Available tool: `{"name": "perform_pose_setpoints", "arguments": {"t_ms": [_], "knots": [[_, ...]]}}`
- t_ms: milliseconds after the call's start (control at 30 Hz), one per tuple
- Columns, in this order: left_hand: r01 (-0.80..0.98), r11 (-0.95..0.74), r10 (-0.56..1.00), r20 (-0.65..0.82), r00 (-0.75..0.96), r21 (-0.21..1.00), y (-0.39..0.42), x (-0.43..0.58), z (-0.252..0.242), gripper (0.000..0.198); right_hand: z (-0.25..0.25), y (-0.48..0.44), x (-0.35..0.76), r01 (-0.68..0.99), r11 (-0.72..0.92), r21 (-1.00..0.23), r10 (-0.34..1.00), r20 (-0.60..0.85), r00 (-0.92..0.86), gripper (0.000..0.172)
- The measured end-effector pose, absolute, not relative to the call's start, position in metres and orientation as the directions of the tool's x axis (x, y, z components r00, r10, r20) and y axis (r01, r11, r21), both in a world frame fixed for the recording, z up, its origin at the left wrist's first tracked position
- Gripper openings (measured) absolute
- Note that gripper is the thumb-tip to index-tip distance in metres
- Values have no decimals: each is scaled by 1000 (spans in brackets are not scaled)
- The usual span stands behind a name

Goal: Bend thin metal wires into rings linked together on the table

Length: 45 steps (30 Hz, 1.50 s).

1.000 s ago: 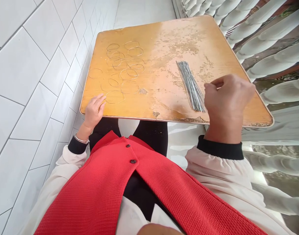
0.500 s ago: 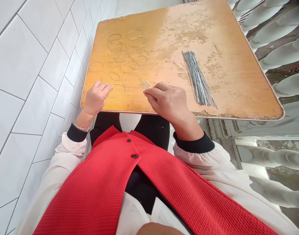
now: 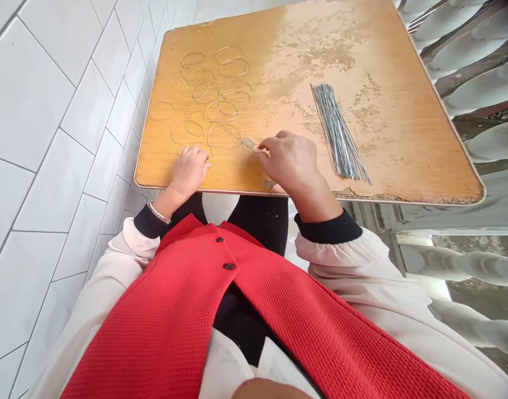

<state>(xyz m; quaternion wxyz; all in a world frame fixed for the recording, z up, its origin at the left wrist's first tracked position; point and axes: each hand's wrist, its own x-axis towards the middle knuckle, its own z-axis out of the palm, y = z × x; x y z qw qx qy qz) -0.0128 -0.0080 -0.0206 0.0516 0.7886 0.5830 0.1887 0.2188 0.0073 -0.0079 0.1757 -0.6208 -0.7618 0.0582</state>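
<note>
An orange wooden board (image 3: 278, 111) with a worn, flaking surface lies across my lap. Several thin wire rings (image 3: 212, 94) lie in a loose, overlapping cluster on its left half. My left hand (image 3: 189, 172) rests with curled fingers on the lowest ring, which it partly hides. My right hand (image 3: 289, 163) sits near the front edge, fingertips pinched together beside a chipped patch (image 3: 249, 144). Whether those fingertips hold a thin wire, I cannot tell. A bundle of straight grey metal wires (image 3: 339, 133) lies to the right of that hand, not touching it.
My red waistcoat (image 3: 187, 299) and dark-clad knees lie just below the board's front edge. White tiles (image 3: 50, 138) run along the left side. White balusters (image 3: 478, 94) stand beyond the board's right edge.
My right hand has moved left from beside the wire bundle to the chipped patch. My left hand has slid right onto the lowest ring. The view has tilted slightly.
</note>
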Motion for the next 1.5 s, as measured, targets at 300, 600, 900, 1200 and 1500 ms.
{"name": "perform_pose_setpoints", "arguments": {"t_ms": [300,600,900,1200,1500], "knots": [[905,-278,954,199,223,322,-10,-12,-17,15,-13,25,159,728,452,-516,884,148,-443,35],[784,-355,934,220,280,508,-4,-26,-26,14,-24,30,159,612,531,-586,833,225,-506,29],[764,-357,934,226,277,538,-5,-33,-25,13,-22,32,165,525,637,-565,744,270,-612,27],[762,-354,935,224,275,542,-10,-35,-21,14,-19,43,171,450,678,-581,668,233,-707,22],[762,-391,919,255,299,516,-10,-37,-23,13,-21,42,166,449,689,-569,668,257,-699,26]]}}
